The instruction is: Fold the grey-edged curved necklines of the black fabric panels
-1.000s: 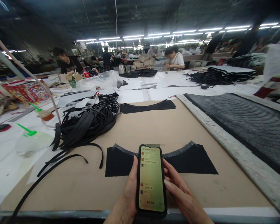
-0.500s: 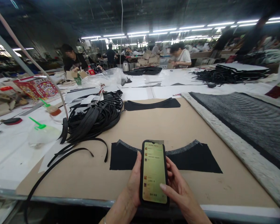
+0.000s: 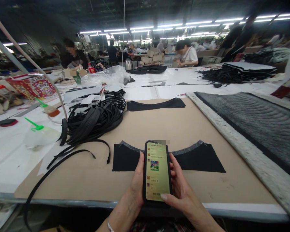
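Note:
A black phone with a lit chat screen is held upright over the table's near edge. My left hand wraps its left side. My right hand cups its right side, the thumb lying across the lower screen. Just beyond the phone a black curved fabric piece with a grey edge lies flat on the brown cardboard sheet. A second curved black piece lies at the far end of the cardboard.
A heap of black straps lies at the left, with loose ends trailing toward the table edge. Glue bottles with green nozzles stand further left. A grey quilted panel covers the right side. Other people work at distant tables.
The phone and both hands shifted slightly toward the table edge as the view moved. The chat on the screen has scrolled and a small picture now shows.

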{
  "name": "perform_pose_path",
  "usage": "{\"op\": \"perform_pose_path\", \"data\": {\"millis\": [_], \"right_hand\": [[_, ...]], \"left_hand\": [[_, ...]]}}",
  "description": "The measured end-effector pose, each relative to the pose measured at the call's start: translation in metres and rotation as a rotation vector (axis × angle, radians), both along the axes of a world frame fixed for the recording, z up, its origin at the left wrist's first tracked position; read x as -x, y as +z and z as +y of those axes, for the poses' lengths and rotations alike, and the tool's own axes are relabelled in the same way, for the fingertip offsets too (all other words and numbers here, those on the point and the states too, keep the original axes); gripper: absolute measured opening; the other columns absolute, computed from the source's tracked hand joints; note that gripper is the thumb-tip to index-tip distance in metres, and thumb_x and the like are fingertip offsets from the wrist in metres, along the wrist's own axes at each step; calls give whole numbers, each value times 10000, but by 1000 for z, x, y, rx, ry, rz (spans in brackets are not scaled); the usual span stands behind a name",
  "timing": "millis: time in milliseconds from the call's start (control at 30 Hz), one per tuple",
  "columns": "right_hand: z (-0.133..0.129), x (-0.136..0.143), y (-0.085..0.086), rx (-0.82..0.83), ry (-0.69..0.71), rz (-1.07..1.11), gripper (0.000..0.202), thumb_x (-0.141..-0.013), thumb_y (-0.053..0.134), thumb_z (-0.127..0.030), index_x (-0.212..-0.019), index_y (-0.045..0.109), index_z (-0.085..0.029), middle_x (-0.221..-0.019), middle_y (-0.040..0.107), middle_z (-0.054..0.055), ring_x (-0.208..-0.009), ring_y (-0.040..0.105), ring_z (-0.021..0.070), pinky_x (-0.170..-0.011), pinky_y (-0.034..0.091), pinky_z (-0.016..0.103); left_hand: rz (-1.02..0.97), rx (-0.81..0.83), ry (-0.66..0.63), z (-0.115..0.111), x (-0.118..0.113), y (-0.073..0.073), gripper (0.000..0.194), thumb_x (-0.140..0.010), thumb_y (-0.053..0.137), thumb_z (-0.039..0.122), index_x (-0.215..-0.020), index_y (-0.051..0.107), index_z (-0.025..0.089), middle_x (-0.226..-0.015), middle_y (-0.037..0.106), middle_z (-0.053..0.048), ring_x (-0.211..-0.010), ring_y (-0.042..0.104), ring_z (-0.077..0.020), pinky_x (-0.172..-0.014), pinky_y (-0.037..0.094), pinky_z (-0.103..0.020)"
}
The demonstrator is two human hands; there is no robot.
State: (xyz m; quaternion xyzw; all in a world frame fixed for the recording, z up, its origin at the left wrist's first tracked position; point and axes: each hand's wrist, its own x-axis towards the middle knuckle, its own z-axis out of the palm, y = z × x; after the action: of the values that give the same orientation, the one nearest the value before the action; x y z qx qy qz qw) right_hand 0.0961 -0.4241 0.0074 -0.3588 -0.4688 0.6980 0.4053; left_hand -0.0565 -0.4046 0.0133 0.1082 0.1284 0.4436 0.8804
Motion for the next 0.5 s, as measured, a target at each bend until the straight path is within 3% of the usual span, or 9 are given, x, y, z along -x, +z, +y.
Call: {"op": "perform_pose_path", "data": {"millis": [233,367,500], "right_hand": [[-3,-3,-11,-29,4,-39,1131,-712,758,-380,-1477,-76,-396,-1500,168,60,-1373,270,248,-1115,232,408],[-2,-3,-12,-30,27,-24,1164,-709,759,-419,-1476,-115,-377,-1504,151,75,-1367,280,259,-1115,223,422],[0,0,-9,17,-34,30,1197,-663,768,-519,-1494,-73,-331,-1469,205,101,-1309,367,276,-1095,267,415]], "left_hand": [[0,9,-18,-1,1,0,920,-897,210,759,-1276,473,-38,-1147,563,-252,-1101,539,-347,-1013,368,-418],[-10,-38,-19,0,1,-1,919,-901,216,754,-1285,461,-45,-1156,556,-255,-1100,543,-329,-1020,360,-390],[-11,-48,-17,1,0,-1,926,-897,216,760,-1288,460,-44,-1162,553,-255,-1121,530,-328,-1031,346,-384]]}}
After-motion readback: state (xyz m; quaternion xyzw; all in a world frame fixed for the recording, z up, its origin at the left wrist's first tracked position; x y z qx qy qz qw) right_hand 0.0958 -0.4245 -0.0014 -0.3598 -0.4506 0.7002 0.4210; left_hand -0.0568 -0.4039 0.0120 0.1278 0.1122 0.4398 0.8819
